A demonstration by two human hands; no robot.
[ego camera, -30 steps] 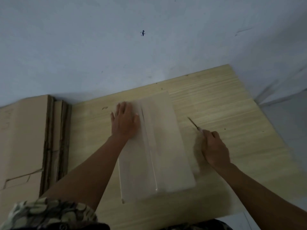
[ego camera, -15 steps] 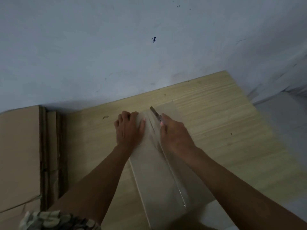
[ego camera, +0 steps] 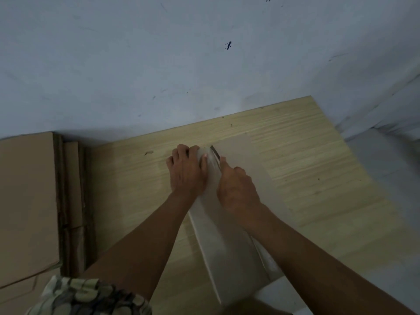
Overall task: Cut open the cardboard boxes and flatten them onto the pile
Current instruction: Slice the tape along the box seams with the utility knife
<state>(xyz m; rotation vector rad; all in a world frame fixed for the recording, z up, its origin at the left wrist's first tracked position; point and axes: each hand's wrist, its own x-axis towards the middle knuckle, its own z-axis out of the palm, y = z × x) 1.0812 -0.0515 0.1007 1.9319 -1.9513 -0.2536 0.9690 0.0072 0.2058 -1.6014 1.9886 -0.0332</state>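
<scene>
- while the left hand (ego camera: 187,172) presses flat, fingers straight, on the pale taped cardboard box (ego camera: 229,242) lying on the light wooden desk (ego camera: 306,178),
- the right hand (ego camera: 236,189) grips a thin metal-bladed cutter (ego camera: 215,152) at the box's far end.
- flattened brown cardboard pile (ego camera: 27,201) lies left of the box.

- A pale brown taped cardboard box (ego camera: 229,242) lies on a light wooden table (ego camera: 318,178); the left hand (ego camera: 187,171) presses on its far end
- The right hand (ego camera: 237,189) grips a thin metal-bladed knife (ego camera: 215,152) at the tape seam
- A stack of flattened brown cardboard (ego camera: 27,201) sits at the left
</scene>
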